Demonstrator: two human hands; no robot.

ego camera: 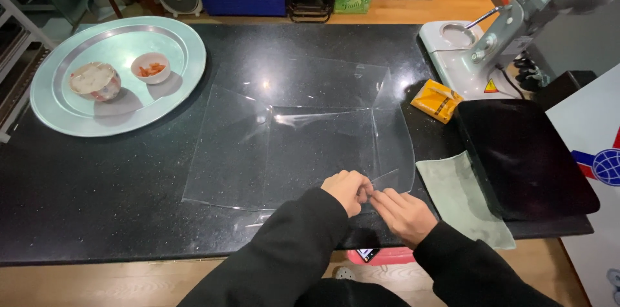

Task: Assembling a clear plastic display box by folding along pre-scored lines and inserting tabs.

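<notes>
A large clear plastic sheet (303, 133) lies on the black countertop (97, 197), with creases marking a square in its middle and its sides lifting. My left hand (349, 189) and my right hand (403, 213) meet at the sheet's near right corner. Both pinch the thin plastic edge there between fingers and thumb. Black sleeves cover both of my arms.
A round metal tray (187, 42) at the far left carries a patterned bowl (95, 81) and a small white bowl of orange pieces (150, 67). A stand mixer (491, 42), a yellow packet (437, 100), a black flat slab (526, 155) and a grey-green cloth (462, 197) crowd the right side.
</notes>
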